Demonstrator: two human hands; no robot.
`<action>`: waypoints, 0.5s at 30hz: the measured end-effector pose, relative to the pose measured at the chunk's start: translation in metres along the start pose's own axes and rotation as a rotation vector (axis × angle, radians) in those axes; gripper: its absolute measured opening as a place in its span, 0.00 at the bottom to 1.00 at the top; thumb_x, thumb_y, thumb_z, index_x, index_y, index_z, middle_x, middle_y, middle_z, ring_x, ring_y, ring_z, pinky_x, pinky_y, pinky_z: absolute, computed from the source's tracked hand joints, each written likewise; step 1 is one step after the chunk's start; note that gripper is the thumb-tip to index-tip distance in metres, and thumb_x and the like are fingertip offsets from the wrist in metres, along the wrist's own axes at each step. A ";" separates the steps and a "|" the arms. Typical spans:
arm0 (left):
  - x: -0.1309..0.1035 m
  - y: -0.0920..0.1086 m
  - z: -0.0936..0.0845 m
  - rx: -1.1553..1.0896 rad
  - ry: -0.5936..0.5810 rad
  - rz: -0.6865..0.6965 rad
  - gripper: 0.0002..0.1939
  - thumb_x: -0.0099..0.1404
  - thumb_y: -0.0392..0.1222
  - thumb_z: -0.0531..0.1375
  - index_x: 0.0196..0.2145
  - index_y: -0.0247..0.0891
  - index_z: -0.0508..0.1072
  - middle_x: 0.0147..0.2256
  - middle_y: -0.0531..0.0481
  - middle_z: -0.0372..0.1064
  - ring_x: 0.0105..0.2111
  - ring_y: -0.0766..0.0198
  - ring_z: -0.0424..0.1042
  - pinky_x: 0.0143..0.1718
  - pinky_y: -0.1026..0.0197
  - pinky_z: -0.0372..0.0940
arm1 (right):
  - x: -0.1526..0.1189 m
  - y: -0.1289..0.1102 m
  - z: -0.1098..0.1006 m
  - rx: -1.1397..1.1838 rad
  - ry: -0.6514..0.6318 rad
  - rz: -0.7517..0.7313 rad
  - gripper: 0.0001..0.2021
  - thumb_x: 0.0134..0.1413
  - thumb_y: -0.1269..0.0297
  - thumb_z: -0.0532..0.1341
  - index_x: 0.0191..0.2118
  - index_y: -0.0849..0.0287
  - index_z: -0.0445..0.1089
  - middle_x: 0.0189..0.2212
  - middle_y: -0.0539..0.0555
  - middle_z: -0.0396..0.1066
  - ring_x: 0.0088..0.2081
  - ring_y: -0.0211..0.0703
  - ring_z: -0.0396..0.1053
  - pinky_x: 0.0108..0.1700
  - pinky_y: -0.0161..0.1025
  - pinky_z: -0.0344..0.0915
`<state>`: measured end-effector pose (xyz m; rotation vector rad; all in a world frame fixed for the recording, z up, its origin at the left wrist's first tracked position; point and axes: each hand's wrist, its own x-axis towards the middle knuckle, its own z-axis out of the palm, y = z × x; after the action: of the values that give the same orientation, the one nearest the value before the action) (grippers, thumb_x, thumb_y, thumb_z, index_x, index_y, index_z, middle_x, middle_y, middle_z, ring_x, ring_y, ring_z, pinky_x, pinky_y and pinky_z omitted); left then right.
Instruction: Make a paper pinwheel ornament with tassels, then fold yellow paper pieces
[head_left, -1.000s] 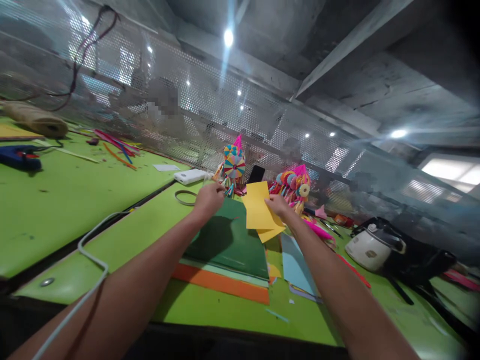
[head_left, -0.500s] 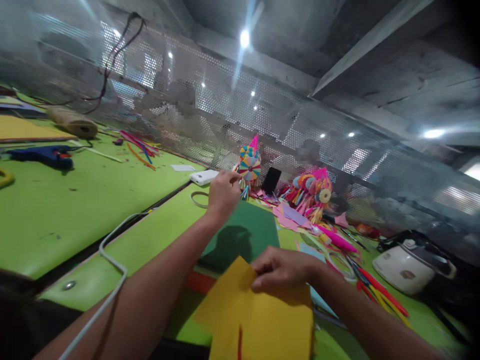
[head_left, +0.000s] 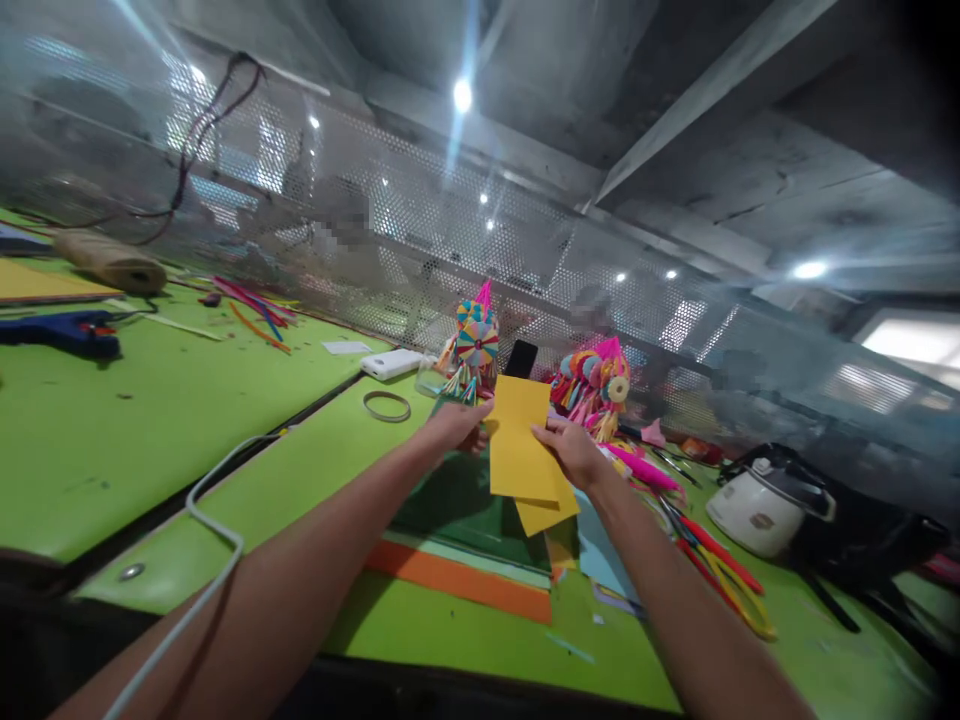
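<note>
Yellow paper sheets [head_left: 520,450] are held up in front of me, overlapping, with a lower piece jutting out at an angle. My right hand [head_left: 571,446] pinches their right edge, its thumb on the front. At their left edge is my left hand [head_left: 459,426], closed, with its thumb at the paper and its other fingers partly hidden. Beneath my hands lies a stack on the table, with a dark green sheet [head_left: 465,525] on top and an orange sheet [head_left: 469,583] showing along the front.
Two colourful paper ornaments [head_left: 478,340] stand at the back by a black phone [head_left: 521,359]. A white power bank [head_left: 391,364] and a tape ring [head_left: 386,406] sit left. Scissors [head_left: 731,580] and a white rice cooker [head_left: 757,512] are right; a blue glue gun [head_left: 64,333] lies far left.
The yellow paper has risen from the table's front edge and moved away from me, now upright between both hands. My left hand has come down to its left edge. The view has shifted slightly.
</note>
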<state>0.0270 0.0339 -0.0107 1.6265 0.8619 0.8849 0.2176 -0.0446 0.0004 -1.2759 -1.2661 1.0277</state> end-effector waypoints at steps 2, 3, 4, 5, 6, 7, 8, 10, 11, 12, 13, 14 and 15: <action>-0.003 -0.004 0.005 -0.331 -0.177 -0.196 0.23 0.57 0.58 0.57 0.32 0.31 0.72 0.27 0.42 0.73 0.26 0.59 0.73 0.30 0.59 0.68 | 0.008 0.008 0.012 0.021 0.034 -0.057 0.18 0.39 0.51 0.66 0.34 0.60 0.72 0.27 0.53 0.75 0.27 0.44 0.72 0.33 0.41 0.68; -0.005 -0.006 0.007 -0.427 -0.218 -0.227 0.22 0.55 0.57 0.59 0.32 0.31 0.72 0.28 0.42 0.73 0.27 0.59 0.73 0.31 0.59 0.68 | 0.010 0.011 0.016 0.026 0.044 -0.076 0.18 0.40 0.50 0.66 0.33 0.60 0.72 0.26 0.53 0.75 0.27 0.44 0.71 0.31 0.41 0.67; -0.006 -0.006 0.008 -0.498 -0.220 -0.231 0.19 0.54 0.53 0.61 0.32 0.31 0.72 0.27 0.43 0.73 0.28 0.59 0.73 0.32 0.60 0.68 | 0.011 0.015 0.020 0.027 0.054 -0.091 0.18 0.40 0.49 0.65 0.32 0.60 0.72 0.25 0.53 0.74 0.26 0.44 0.71 0.29 0.40 0.67; -0.008 -0.006 0.009 -0.550 -0.222 -0.221 0.16 0.54 0.49 0.62 0.33 0.31 0.72 0.27 0.44 0.73 0.28 0.59 0.73 0.32 0.60 0.68 | 0.011 0.018 0.024 0.025 0.066 -0.102 0.18 0.41 0.48 0.65 0.31 0.60 0.72 0.23 0.52 0.73 0.25 0.44 0.70 0.28 0.39 0.66; -0.009 -0.006 0.010 -0.573 -0.216 -0.230 0.14 0.54 0.47 0.62 0.32 0.31 0.71 0.27 0.45 0.73 0.27 0.59 0.73 0.31 0.60 0.68 | 0.011 0.022 0.026 0.019 0.081 -0.112 0.19 0.42 0.48 0.64 0.30 0.60 0.71 0.22 0.52 0.72 0.23 0.42 0.68 0.26 0.38 0.65; -0.010 -0.005 0.010 -0.583 -0.197 -0.237 0.13 0.54 0.45 0.62 0.32 0.31 0.71 0.26 0.45 0.73 0.26 0.59 0.73 0.30 0.60 0.68 | 0.010 0.025 0.028 0.009 0.102 -0.119 0.19 0.43 0.47 0.63 0.29 0.61 0.71 0.20 0.51 0.71 0.21 0.40 0.67 0.24 0.37 0.63; -0.011 -0.004 0.010 -0.584 -0.182 -0.243 0.12 0.54 0.44 0.61 0.31 0.31 0.71 0.25 0.46 0.73 0.24 0.59 0.73 0.29 0.60 0.68 | 0.009 0.029 0.029 -0.005 0.125 -0.125 0.19 0.44 0.47 0.62 0.27 0.61 0.70 0.18 0.49 0.69 0.19 0.38 0.64 0.22 0.36 0.61; -0.011 -0.003 0.009 -0.581 -0.159 -0.269 0.10 0.56 0.42 0.59 0.31 0.30 0.71 0.25 0.45 0.73 0.23 0.59 0.73 0.27 0.59 0.68 | 0.008 0.036 0.028 -0.040 0.175 -0.134 0.19 0.46 0.47 0.61 0.25 0.61 0.69 0.16 0.48 0.65 0.17 0.35 0.60 0.20 0.34 0.58; -0.010 -0.003 0.009 -0.583 -0.154 -0.285 0.09 0.57 0.41 0.58 0.31 0.30 0.71 0.25 0.44 0.73 0.23 0.59 0.73 0.27 0.59 0.68 | 0.008 0.038 0.026 -0.058 0.203 -0.138 0.19 0.46 0.47 0.61 0.26 0.61 0.69 0.16 0.47 0.64 0.17 0.34 0.59 0.20 0.33 0.57; -0.009 -0.004 0.009 -0.584 -0.149 -0.303 0.09 0.58 0.40 0.57 0.31 0.29 0.71 0.26 0.43 0.73 0.23 0.59 0.73 0.27 0.59 0.68 | 0.007 0.039 0.024 -0.073 0.236 -0.145 0.19 0.47 0.48 0.60 0.29 0.62 0.70 0.18 0.48 0.65 0.18 0.35 0.60 0.20 0.33 0.57; -0.008 -0.005 0.008 -0.591 -0.144 -0.320 0.10 0.59 0.40 0.56 0.32 0.29 0.71 0.27 0.42 0.74 0.24 0.58 0.73 0.28 0.58 0.68 | 0.007 0.038 0.022 -0.081 0.272 -0.151 0.19 0.48 0.48 0.59 0.32 0.61 0.70 0.20 0.49 0.66 0.20 0.36 0.61 0.21 0.34 0.58; -0.006 -0.007 0.008 -0.608 -0.135 -0.333 0.10 0.60 0.40 0.55 0.32 0.29 0.71 0.28 0.41 0.74 0.24 0.58 0.74 0.28 0.58 0.69 | 0.006 0.036 0.019 -0.099 0.311 -0.170 0.19 0.49 0.48 0.58 0.36 0.61 0.70 0.23 0.50 0.68 0.23 0.38 0.63 0.23 0.34 0.59; -0.005 -0.008 0.008 -0.632 -0.121 -0.342 0.10 0.60 0.40 0.55 0.33 0.29 0.70 0.28 0.41 0.74 0.25 0.57 0.74 0.29 0.57 0.69 | 0.004 0.033 0.017 -0.142 0.351 -0.209 0.20 0.49 0.49 0.58 0.40 0.61 0.69 0.26 0.52 0.69 0.26 0.40 0.66 0.26 0.36 0.61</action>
<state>0.0306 0.0279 -0.0203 0.9394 0.6583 0.7107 0.2054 -0.0370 -0.0335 -1.3309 -1.1830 0.5451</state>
